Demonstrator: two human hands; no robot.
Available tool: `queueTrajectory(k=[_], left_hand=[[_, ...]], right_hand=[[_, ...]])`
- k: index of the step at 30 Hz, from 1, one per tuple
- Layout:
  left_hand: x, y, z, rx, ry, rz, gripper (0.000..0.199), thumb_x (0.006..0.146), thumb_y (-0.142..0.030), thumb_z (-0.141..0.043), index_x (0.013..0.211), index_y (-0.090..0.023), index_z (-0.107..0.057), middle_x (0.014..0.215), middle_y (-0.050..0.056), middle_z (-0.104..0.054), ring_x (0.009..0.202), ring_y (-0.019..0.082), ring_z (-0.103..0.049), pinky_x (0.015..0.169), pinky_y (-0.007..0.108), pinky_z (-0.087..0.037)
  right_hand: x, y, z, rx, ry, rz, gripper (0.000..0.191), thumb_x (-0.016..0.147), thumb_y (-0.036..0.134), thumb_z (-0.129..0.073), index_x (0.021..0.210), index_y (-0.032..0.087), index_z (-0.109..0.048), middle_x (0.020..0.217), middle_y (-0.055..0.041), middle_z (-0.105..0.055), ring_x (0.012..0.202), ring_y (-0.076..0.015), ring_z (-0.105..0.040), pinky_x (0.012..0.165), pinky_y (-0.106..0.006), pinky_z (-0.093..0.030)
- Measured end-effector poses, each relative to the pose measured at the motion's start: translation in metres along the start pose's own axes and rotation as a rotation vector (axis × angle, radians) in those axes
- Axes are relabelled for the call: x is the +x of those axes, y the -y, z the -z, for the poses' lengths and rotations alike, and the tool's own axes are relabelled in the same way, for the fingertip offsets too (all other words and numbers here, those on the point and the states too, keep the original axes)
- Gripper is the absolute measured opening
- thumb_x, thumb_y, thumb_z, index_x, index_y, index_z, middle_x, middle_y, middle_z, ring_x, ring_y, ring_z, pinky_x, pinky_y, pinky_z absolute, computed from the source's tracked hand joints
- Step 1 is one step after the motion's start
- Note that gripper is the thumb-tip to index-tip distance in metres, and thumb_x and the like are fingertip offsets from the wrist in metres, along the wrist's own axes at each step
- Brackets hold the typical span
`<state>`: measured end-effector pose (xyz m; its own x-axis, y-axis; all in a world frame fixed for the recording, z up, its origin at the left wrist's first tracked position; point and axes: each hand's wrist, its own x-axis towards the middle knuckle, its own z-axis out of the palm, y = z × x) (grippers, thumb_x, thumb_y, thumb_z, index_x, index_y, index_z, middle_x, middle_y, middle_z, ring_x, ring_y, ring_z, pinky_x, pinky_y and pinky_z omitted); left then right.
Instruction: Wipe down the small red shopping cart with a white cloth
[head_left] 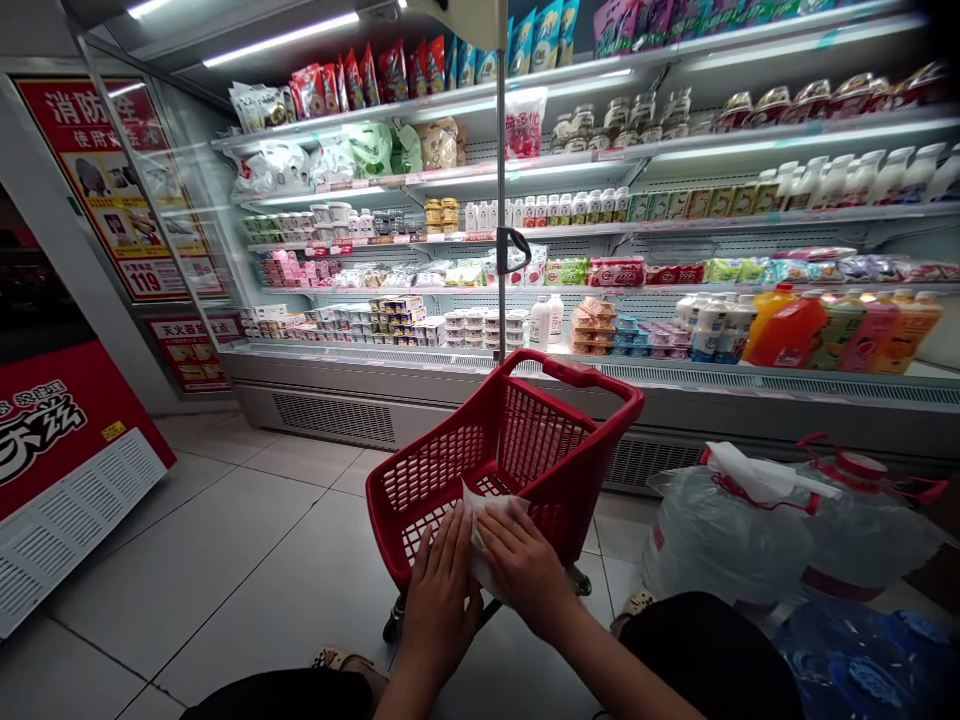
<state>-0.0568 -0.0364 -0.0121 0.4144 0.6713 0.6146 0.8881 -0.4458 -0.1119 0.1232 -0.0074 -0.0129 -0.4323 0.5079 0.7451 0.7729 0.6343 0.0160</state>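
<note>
A red plastic shopping cart [517,440] with lattice sides and a raised handle stands in front of me. Against its near rim lies a white cloth or tissue [491,505]. My right hand [521,555] presses on this white sheet with its fingers extended over it. Just left of it, my left hand [442,575] rests on the cart's near edge, its fingers long and close together, touching the left border of the sheet. The underside of both hands is hidden.
Behind the cart runs a refrigerated display case [420,370] stocked with dairy and drinks. Large water jugs [727,530] and a blue bottle [862,660] stand at the right. A red freezer [67,400] is at the left, on the tiled floor [225,560].
</note>
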Motion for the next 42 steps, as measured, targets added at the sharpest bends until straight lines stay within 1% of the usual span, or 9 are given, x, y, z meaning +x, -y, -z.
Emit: queueTrajectory(k=[5, 11, 14, 21, 24, 28, 33, 38, 42], left_hand=[[-0.003, 0.005, 0.001, -0.039, 0.006, -0.016, 0.093, 0.085, -0.011, -0.048, 0.168, -0.015, -0.006, 0.167, 0.009, -0.038, 0.156, 0.024, -0.033, 0.129, 0.044, -0.021], [0.002, 0.001, 0.001, -0.096, 0.008, 0.002, 0.085, 0.093, -0.013, -0.045, 0.168, -0.016, -0.005, 0.167, 0.009, -0.039, 0.156, 0.022, -0.033, 0.128, 0.043, -0.024], [0.006, -0.002, -0.001, -0.081, 0.004, 0.001, 0.087, 0.092, -0.014, -0.047, 0.168, -0.015, -0.005, 0.168, 0.01, -0.037, 0.156, 0.023, -0.032, 0.129, 0.044, -0.022], [0.009, 0.002, -0.004, -0.023, 0.031, -0.026, 0.095, 0.084, -0.011, -0.05, 0.168, -0.016, -0.006, 0.17, 0.011, -0.032, 0.156, 0.026, -0.032, 0.129, 0.047, -0.023], [0.006, 0.012, -0.003, -0.006, 0.035, -0.048, 0.089, 0.089, -0.012, -0.049, 0.168, -0.018, -0.009, 0.17, 0.009, -0.032, 0.156, 0.025, -0.033, 0.127, 0.046, -0.028], [-0.005, 0.031, 0.002, -0.006, 0.039, 0.044, 0.079, 0.095, -0.014, -0.05, 0.167, -0.032, -0.021, 0.172, 0.005, -0.028, 0.156, 0.029, -0.034, 0.123, 0.051, -0.037], [-0.013, 0.041, 0.004, -0.083, 0.073, 0.082, 0.079, 0.095, -0.015, -0.052, 0.166, -0.035, -0.022, 0.167, 0.005, -0.039, 0.142, 0.027, -0.054, 0.116, 0.046, -0.048], [-0.004, 0.017, -0.002, -0.07, 0.038, 0.114, 0.083, 0.094, -0.013, -0.052, 0.167, -0.033, -0.018, 0.17, 0.007, -0.031, 0.14, 0.03, -0.056, 0.116, 0.048, -0.048], [-0.003, -0.004, -0.006, -0.059, -0.004, 0.148, 0.089, 0.092, -0.012, -0.054, 0.168, -0.03, -0.012, 0.173, 0.009, -0.022, 0.144, 0.033, -0.051, 0.116, 0.051, -0.047]], right_hand=[[-0.003, -0.044, 0.019, 0.001, 0.016, 0.07, 0.043, 0.107, 0.022, -0.047, 0.149, 0.027, -0.056, 0.141, -0.0023, -0.068, 0.132, -0.0167, -0.062, 0.131, -0.045, -0.025], [-0.007, -0.115, 0.053, -0.165, 0.045, -0.064, 0.043, 0.109, 0.022, -0.041, 0.15, 0.022, -0.055, 0.147, -0.0042, -0.063, 0.136, -0.0197, -0.059, 0.131, -0.05, -0.022], [-0.006, -0.098, 0.041, -0.18, 0.011, -0.112, 0.042, 0.109, 0.02, -0.041, 0.146, 0.018, -0.059, 0.145, -0.0064, -0.064, 0.138, -0.0221, -0.057, 0.128, -0.049, -0.029], [-0.001, -0.011, -0.001, -0.014, 0.03, 0.02, 0.049, 0.104, 0.016, -0.045, 0.152, 0.02, -0.054, 0.147, -0.0066, -0.063, 0.139, -0.0196, -0.056, 0.125, -0.044, -0.037], [-0.004, -0.024, 0.007, -0.01, 0.037, 0.048, 0.049, 0.105, 0.016, -0.043, 0.153, 0.023, -0.052, 0.147, -0.0043, -0.063, 0.138, -0.0181, -0.057, 0.128, -0.045, -0.031], [-0.012, -0.077, 0.028, -0.104, 0.043, 0.009, 0.052, 0.107, 0.016, -0.041, 0.157, 0.027, -0.046, 0.149, -0.0039, -0.06, 0.137, -0.0182, -0.058, 0.129, -0.047, -0.028], [-0.017, -0.119, 0.032, -0.165, 0.045, -0.068, 0.052, 0.109, 0.02, -0.038, 0.161, 0.025, -0.038, 0.156, -0.004, -0.054, 0.145, -0.0207, -0.05, 0.127, -0.049, -0.033], [-0.013, -0.113, 0.016, -0.165, -0.028, -0.196, 0.051, 0.11, 0.022, -0.036, 0.161, 0.022, -0.039, 0.153, -0.0067, -0.057, 0.145, -0.0229, -0.05, 0.123, -0.051, -0.038], [-0.013, -0.071, 0.004, -0.116, -0.016, -0.145, 0.051, 0.108, 0.019, -0.038, 0.159, 0.022, -0.043, 0.149, -0.0065, -0.061, 0.142, -0.0222, -0.053, 0.122, -0.049, -0.041]])
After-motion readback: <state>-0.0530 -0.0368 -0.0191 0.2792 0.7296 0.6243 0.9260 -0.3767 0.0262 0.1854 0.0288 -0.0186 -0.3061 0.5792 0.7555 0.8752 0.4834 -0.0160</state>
